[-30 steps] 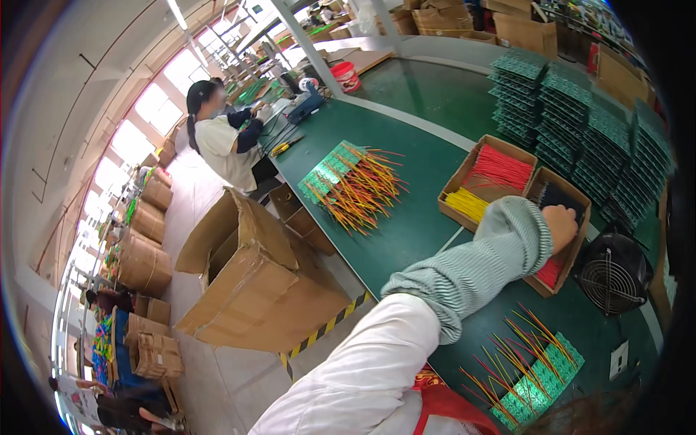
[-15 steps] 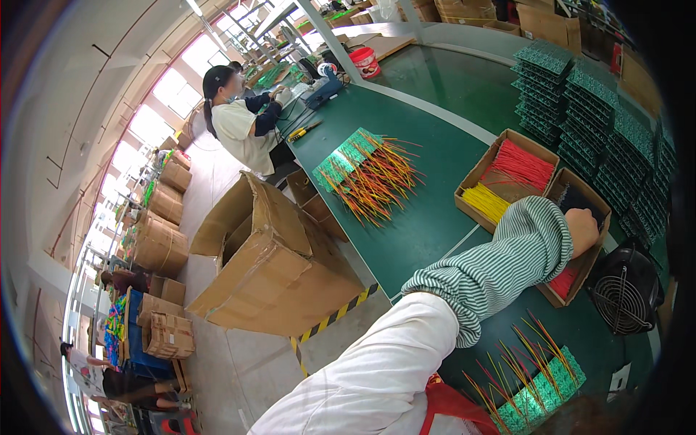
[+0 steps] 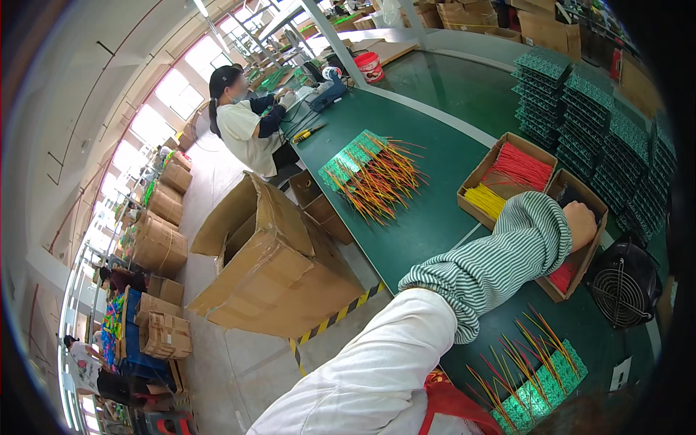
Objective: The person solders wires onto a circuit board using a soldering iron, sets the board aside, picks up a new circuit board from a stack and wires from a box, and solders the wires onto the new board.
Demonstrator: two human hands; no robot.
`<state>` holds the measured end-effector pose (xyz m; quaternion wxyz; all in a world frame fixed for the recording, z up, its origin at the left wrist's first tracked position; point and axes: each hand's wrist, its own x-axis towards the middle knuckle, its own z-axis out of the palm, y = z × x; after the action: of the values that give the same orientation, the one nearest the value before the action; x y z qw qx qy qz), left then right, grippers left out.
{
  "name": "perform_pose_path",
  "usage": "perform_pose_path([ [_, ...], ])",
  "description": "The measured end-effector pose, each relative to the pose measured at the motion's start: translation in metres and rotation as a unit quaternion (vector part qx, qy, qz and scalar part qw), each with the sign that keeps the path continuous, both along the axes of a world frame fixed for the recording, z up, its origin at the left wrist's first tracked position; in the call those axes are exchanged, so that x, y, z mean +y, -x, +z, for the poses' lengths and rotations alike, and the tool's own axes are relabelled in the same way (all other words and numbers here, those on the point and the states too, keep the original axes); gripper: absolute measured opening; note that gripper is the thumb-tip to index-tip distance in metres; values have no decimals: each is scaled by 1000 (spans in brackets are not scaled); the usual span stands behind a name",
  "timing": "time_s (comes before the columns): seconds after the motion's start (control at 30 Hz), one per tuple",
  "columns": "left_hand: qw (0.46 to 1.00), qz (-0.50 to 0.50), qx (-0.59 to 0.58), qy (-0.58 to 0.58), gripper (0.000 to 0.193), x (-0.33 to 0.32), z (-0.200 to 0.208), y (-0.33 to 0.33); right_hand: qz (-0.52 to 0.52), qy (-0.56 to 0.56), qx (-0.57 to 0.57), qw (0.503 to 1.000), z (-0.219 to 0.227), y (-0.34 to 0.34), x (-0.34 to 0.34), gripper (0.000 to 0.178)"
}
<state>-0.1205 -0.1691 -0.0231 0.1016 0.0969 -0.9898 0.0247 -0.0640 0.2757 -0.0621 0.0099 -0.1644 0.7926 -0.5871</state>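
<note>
My left arm, in a white sleeve with a green-striped cuff, stretches to the right across the green table. My left hand (image 3: 581,225) is over a cardboard box (image 3: 598,243) that holds dark wires (image 3: 576,194) and red wires (image 3: 561,277). Its fingers are turned away and hidden, so whether they grip a wire does not show. My right hand is out of view. Close to me lies a green circuit board panel (image 3: 545,393) with red, yellow and dark wires (image 3: 533,355) standing up from it.
Beside the hand is another box (image 3: 470,181) of red and yellow wires. A black fan (image 3: 623,284) and tall stacks of green panels (image 3: 605,119) stand at the right. Farther along lies a wired panel (image 3: 355,159). A co-worker (image 3: 243,127) sits beyond a large carton (image 3: 283,268).
My left hand stays over the same box, with only a slight shift of the arm. The whole view has moved a little.
</note>
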Motion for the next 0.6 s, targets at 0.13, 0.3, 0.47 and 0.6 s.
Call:
perform_pose_path([
  [0.13, 997, -21, -67, -17, 19, -4, 1, 8, 2, 8, -13, 1000, 2, -2, -4, 25],
  [0.3, 977, 167, -107, -84, 20, -22, -7, 32, 38, 26, -29, 999, 7, 2, -26, 25],
  [0.47, 978, 20, -152, 142, 15, 10, 4, 14, 28, 28, -53, 998, 12, 2, -25, 24],
  [0.6, 971, 78, -209, 86, 25, 26, -6, 8, -9, 13, -63, 998, 23, -6, -7, 24],
])
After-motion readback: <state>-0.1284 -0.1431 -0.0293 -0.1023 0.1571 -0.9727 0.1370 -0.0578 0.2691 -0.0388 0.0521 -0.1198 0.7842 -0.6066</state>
